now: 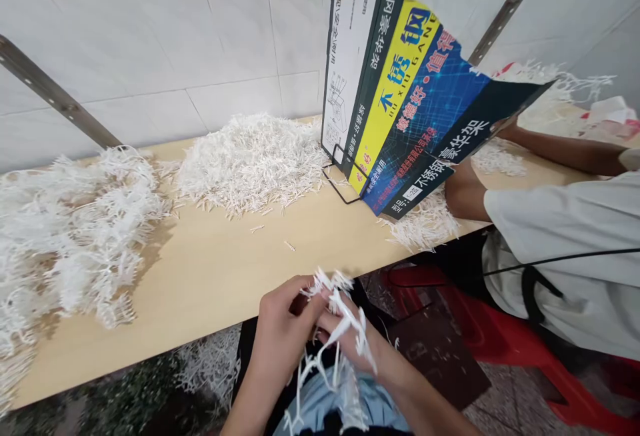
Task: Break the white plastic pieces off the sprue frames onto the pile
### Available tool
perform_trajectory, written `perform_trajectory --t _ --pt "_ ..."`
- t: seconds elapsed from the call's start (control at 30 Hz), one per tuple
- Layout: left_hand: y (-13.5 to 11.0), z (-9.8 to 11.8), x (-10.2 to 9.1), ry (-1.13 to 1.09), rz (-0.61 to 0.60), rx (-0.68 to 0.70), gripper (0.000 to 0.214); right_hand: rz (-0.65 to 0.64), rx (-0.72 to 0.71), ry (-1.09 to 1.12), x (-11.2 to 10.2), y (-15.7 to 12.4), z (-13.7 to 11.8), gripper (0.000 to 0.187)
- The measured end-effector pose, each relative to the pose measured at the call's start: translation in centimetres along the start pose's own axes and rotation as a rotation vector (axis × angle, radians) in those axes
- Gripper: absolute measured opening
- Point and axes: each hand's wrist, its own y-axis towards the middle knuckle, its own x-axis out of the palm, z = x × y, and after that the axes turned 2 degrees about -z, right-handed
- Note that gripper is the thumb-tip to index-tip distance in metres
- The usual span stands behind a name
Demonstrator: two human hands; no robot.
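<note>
Both my hands meet below the table's front edge, over my lap. My left hand (281, 329) is closed around a white plastic frame of small comb-like parts (336, 329). My right hand (345, 336) pinches the same tangled white piece from the other side. Strands of it hang down over my lap. On the wooden table (225, 269) lies a heap of tangled white plastic frames (65, 236) at the left, and a pile of small loose white sticks (255, 159) sits in the middle by the wall.
A printed cardboard panel (400, 96) stands on a wire holder at centre right. Beyond it another person in a white shirt (565, 249) sits on a red chair (515, 349), arms on the table among more white pieces. White scraps litter the floor.
</note>
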Motion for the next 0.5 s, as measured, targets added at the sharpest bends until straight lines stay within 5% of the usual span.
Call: perform_trajectory --t 0.13,0.33,0.5 --pt "1.0 -1.8 -0.2 -0.124 -0.013 -0.094 0.030 -0.150 0.001 -0.574 -3.5 -1.3 -0.6 0.029" --pt "2.7 -2.7 -1.1 -0.090 -0.011 0.077 0.021 0.193 -0.510 -0.673 -7.9 0.1 -1.0 0.037" --pt "4.5 -3.0 -0.8 -0.094 -0.102 0.009 0.026 -0.084 -0.701 -0.705 -8.3 5.5 -1.0 0.031"
